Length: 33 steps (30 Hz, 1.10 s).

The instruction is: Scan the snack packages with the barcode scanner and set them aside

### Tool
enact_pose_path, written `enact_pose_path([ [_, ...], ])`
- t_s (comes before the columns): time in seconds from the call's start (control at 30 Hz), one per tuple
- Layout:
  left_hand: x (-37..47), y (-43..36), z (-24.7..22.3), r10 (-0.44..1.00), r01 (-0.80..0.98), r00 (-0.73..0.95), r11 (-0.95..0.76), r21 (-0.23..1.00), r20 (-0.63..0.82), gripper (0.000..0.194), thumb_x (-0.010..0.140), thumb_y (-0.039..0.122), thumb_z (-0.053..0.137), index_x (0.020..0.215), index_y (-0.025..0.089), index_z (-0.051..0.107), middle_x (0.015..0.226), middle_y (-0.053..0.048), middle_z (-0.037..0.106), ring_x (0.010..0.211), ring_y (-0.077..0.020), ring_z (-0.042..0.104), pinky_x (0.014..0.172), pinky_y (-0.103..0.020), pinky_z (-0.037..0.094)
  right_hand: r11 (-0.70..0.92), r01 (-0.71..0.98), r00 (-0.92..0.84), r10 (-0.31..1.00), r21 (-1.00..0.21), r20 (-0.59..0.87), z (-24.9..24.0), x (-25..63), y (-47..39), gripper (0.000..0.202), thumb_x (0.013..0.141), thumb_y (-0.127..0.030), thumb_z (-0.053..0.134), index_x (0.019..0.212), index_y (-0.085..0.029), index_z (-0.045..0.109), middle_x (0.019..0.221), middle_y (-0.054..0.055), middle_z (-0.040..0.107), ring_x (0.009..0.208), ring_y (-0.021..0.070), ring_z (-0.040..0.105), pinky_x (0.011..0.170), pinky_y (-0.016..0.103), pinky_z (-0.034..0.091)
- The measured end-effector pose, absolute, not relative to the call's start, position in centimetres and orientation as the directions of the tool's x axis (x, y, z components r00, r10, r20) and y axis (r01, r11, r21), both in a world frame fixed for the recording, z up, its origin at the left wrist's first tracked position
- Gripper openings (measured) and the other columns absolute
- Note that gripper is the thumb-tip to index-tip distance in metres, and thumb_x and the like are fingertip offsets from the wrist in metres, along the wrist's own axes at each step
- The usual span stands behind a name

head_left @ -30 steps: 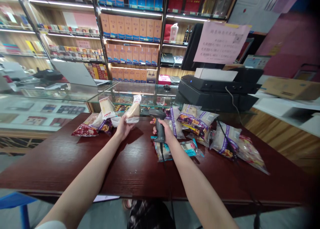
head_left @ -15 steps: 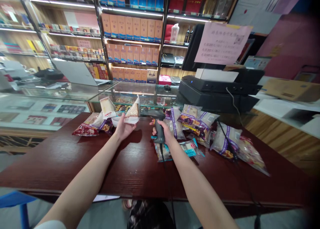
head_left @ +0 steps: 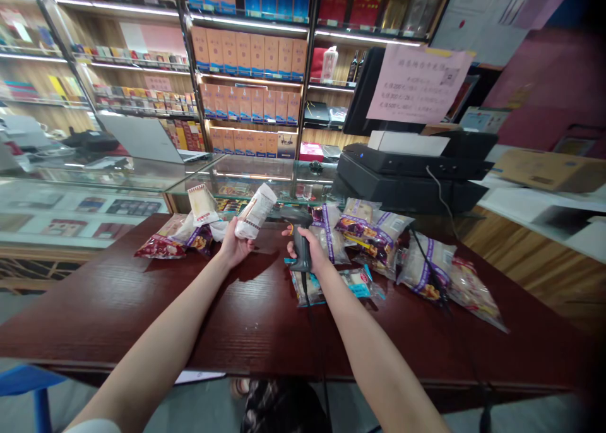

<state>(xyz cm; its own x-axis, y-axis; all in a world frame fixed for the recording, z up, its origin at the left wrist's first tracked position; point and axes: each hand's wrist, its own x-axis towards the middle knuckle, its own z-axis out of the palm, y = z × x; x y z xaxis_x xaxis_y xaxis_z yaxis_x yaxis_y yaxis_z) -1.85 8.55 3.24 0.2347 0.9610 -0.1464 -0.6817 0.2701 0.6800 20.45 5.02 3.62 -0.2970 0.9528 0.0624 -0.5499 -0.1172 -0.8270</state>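
My left hand [head_left: 233,247] grips a white paper-wrapped food packet [head_left: 256,211], tilted up with printing facing me. Around the handle of a black handheld scanner [head_left: 301,249] the fingers of my right hand [head_left: 312,250] are wrapped; its cable hangs toward the table's front edge. Beneath the scanner lie blue-trimmed packets [head_left: 357,283]. Purple-and-clear bags [head_left: 388,231] are heaped just right of my right hand. Left of my left hand, a red bag [head_left: 163,247] lies beside another wrapped packet [head_left: 202,204] that rests on top of bags.
The dark wooden table [head_left: 118,313] spans the front. Behind it stands a glass counter [head_left: 246,166]. A black monitor and printer unit [head_left: 402,174] stand at the back right. More bags [head_left: 476,291] and a cable lie on the right; a blue stool [head_left: 35,376] is at lower left.
The packet in my left hand has been turned, from a loose pointed shape to a compact upright one showing its printed side. My right hand and the scanner have hardly moved.
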Motion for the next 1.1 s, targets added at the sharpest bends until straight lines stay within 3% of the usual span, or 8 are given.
enact_pose_path([
  [0.37,-2.2,8.8,2.8,0.977,-0.73,0.187,0.209,0.651,-0.105,0.041,0.099,0.047,0.031,0.097,0.017,0.058,0.066,-0.003,0.062,0.042,-0.0108,0.054,0.039,-0.021,0.046,-0.07,-0.515,-0.421,0.889,-0.854,0.181,4.4,19.1,3.5,0.032,0.08,-0.041,0.065,0.101,-0.017,0.059,0.088,0.006,0.072,0.039,0.0051,0.04,0.034,0.02,0.03],
  [0.77,-2.2,8.4,3.6,0.966,-0.727,0.219,0.254,0.638,-0.135,0.045,0.098,0.052,0.029,0.09,0.017,0.056,0.058,-0.001,0.056,0.035,-0.0097,0.045,0.034,-0.02,0.037,-0.008,-0.555,-0.327,0.921,-0.832,0.209,4.5,19.0,3.7,0.037,0.079,-0.049,0.068,0.1,-0.019,0.059,0.092,0.003,0.071,0.038,0.0033,0.039,0.033,0.02,0.031],
  [1.1,-2.8,8.4,3.4,0.911,-0.715,0.397,0.382,0.586,-0.11,0.065,0.094,0.061,0.027,0.104,0.008,0.063,0.055,-0.001,0.049,0.034,-0.0065,0.033,0.032,-0.018,0.03,0.021,-0.592,-0.312,0.916,-0.806,0.253,5.1,19.0,3.4,0.036,0.081,-0.047,0.065,0.102,-0.02,0.057,0.097,0.004,0.071,0.036,0.0034,0.038,0.032,0.021,0.03],
])
